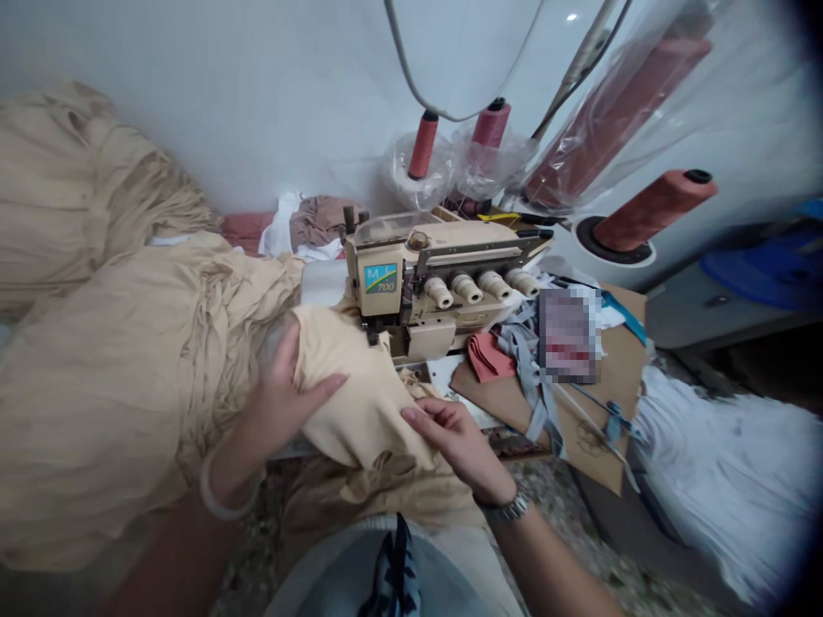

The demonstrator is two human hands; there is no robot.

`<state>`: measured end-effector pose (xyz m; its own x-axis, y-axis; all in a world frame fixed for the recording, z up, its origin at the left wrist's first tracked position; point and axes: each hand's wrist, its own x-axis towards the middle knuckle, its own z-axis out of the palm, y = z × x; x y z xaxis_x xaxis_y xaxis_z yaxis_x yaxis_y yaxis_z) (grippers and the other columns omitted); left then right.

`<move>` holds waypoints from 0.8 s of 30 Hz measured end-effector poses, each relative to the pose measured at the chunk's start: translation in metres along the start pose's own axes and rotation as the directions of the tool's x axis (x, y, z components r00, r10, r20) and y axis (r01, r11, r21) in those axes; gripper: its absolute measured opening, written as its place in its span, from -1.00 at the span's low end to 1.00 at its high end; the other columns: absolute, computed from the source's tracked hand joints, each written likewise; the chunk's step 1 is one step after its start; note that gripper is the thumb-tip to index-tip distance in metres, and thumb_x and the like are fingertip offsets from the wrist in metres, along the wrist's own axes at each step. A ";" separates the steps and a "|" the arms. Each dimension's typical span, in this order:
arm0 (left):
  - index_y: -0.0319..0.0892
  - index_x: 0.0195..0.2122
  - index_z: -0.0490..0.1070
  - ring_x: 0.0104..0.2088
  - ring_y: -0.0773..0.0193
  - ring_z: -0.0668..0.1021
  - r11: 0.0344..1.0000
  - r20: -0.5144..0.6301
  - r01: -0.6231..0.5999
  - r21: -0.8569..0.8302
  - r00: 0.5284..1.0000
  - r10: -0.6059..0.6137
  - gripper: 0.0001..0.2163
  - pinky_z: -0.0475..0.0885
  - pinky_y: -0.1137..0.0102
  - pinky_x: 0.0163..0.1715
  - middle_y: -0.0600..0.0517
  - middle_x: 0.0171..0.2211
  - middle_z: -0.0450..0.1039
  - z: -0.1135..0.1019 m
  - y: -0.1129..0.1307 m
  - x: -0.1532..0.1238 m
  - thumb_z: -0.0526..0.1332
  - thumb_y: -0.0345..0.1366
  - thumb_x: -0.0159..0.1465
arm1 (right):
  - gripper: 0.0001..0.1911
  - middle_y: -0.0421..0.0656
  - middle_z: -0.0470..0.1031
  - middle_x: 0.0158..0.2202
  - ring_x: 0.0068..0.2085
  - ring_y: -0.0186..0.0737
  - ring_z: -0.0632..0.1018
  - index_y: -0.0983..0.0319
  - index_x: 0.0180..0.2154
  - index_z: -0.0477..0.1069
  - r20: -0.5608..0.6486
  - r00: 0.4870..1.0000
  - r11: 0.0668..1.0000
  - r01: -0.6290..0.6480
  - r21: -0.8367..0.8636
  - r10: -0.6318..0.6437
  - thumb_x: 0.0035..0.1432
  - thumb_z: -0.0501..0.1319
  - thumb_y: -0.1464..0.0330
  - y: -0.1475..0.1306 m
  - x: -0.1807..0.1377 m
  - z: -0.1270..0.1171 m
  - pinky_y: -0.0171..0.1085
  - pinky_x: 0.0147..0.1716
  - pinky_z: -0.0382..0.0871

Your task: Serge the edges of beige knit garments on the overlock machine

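Note:
A beige overlock sewing machine (pixel 424 278) stands at the middle of the table. A piece of beige fabric (pixel 360 394) runs from under its presser foot towards me. My left hand (pixel 283 394) grips the fabric's left side, thumb on top and fingers wrapped under the cloth. My right hand (pixel 450 433) lies on the fabric's right edge with its fingers curled and pressing the cloth down. A pale bangle is on my left wrist and a metal watch on my right.
A large heap of beige garments (pixel 96 360) fills the left. Rust-red thread cones (pixel 649 210) and bagged spools (pixel 424 146) stand behind the machine. Brown card (pixel 617 377), grey straps and red cloth scraps (pixel 489 356) lie to its right. White fabric (pixel 720 463) lies at the lower right.

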<state>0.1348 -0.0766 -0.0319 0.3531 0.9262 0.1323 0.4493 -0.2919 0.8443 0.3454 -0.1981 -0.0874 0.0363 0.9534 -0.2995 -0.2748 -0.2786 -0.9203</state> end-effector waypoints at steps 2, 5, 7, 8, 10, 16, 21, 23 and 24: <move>-0.13 0.40 -0.03 0.40 -0.09 0.14 0.987 0.074 -0.066 0.146 0.996 0.056 -0.08 0.09 0.08 0.38 -0.13 0.42 0.05 -0.017 0.003 0.026 0.40 -0.05 0.10 | -0.56 -0.25 0.37 -0.54 -0.50 -0.39 0.26 0.26 -0.45 0.53 -0.004 0.999 0.999 0.053 0.003 -0.053 0.07 0.37 0.00 0.003 0.004 0.011 -0.36 -0.51 0.12; -0.20 0.41 -0.04 0.41 -0.15 0.10 0.952 0.219 -0.154 0.263 0.971 0.097 -0.03 0.05 0.03 0.37 -0.18 0.42 0.01 -0.034 0.009 0.067 0.41 -0.01 0.06 | -0.55 -0.25 0.37 -0.55 -0.50 -0.37 0.26 0.26 -0.45 0.52 -0.030 0.995 0.995 0.095 0.023 -0.094 0.05 0.36 -0.03 0.007 0.011 0.024 -0.35 -0.50 0.14; -0.23 0.39 0.02 0.35 -0.19 0.23 0.935 0.302 -0.246 0.257 0.939 0.164 -0.04 0.15 -0.02 0.32 -0.22 0.37 0.13 -0.039 0.016 0.094 0.42 -0.03 0.04 | -0.54 -0.24 0.37 -0.54 -0.50 -0.35 0.27 0.25 -0.44 0.52 -0.037 0.993 0.994 0.110 0.027 -0.109 0.05 0.35 -0.04 0.008 0.018 0.030 -0.34 -0.49 0.15; -0.24 0.37 0.06 0.30 -0.19 0.32 0.923 0.326 -0.304 0.238 0.920 0.219 -0.07 0.22 -0.03 0.27 -0.21 0.32 0.22 -0.040 0.020 0.105 0.42 -0.05 0.04 | -0.54 -0.25 0.36 -0.55 -0.51 -0.35 0.26 0.25 -0.45 0.51 -0.045 0.991 0.992 0.125 0.014 -0.124 0.06 0.35 -0.04 0.008 0.021 0.033 -0.33 -0.49 0.14; -0.24 0.32 0.14 0.18 -0.12 0.46 0.879 0.295 -0.401 0.257 0.899 0.323 -0.21 0.33 0.00 0.19 -0.17 0.18 0.38 -0.037 0.031 0.120 0.39 -0.13 0.11 | -0.54 -0.26 0.31 -0.58 -0.52 -0.36 0.22 0.24 -0.49 0.47 -0.071 0.985 0.987 0.159 -0.017 -0.160 0.08 0.34 -0.03 0.007 0.027 0.037 -0.33 -0.50 0.10; -0.25 0.04 0.39 0.03 0.06 0.52 0.646 0.137 -0.502 0.575 0.838 0.529 -0.75 0.43 0.15 0.04 -0.15 -0.02 0.46 -0.002 0.040 0.054 0.06 -0.37 0.39 | -0.62 -0.24 0.44 -0.48 -0.46 -0.29 0.38 0.19 -0.24 0.41 -0.088 0.972 0.975 0.220 0.023 -0.217 0.14 0.32 0.02 0.007 0.032 0.044 -0.32 -0.44 0.24; -0.17 0.05 0.45 0.13 0.03 0.48 0.587 0.358 -0.646 0.488 0.762 0.540 -0.74 0.32 0.08 0.09 -0.16 0.09 0.50 0.017 0.010 0.003 0.08 -0.39 0.40 | -0.62 -0.19 0.51 -0.38 -0.40 -0.24 0.50 0.11 0.08 0.18 -0.142 0.897 0.902 0.392 -0.178 -0.418 0.31 0.21 0.19 0.015 0.029 0.042 -0.30 -0.40 0.35; -0.13 0.05 0.47 0.17 0.08 0.47 0.611 0.386 -0.672 0.419 0.741 0.550 -0.73 0.25 0.07 0.15 -0.12 0.11 0.51 0.013 0.002 0.009 0.07 -0.39 0.40 | -0.64 -0.11 0.54 -0.28 -0.32 -0.21 0.55 0.13 0.13 0.21 -0.113 0.839 0.811 0.466 -0.354 -0.532 0.35 0.16 0.26 0.014 0.031 0.039 -0.27 -0.32 0.40; -0.12 0.03 0.48 0.16 0.11 0.48 0.626 0.403 -0.685 0.373 0.727 0.556 -0.73 0.23 0.09 0.17 -0.10 0.09 0.52 0.009 0.000 0.014 0.07 -0.39 0.40 | -0.68 -0.08 0.56 -0.24 -0.30 -0.20 0.57 0.13 0.12 0.26 -0.082 0.810 0.749 0.493 -0.442 -0.581 0.36 0.13 0.29 0.012 0.033 0.037 -0.25 -0.29 0.42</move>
<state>0.1476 -0.0660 -0.0347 0.8372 0.4152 0.3560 0.3455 -0.9061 0.2443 0.3077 -0.1662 -0.0990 0.2674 0.9245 0.2717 0.2367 0.2103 -0.9485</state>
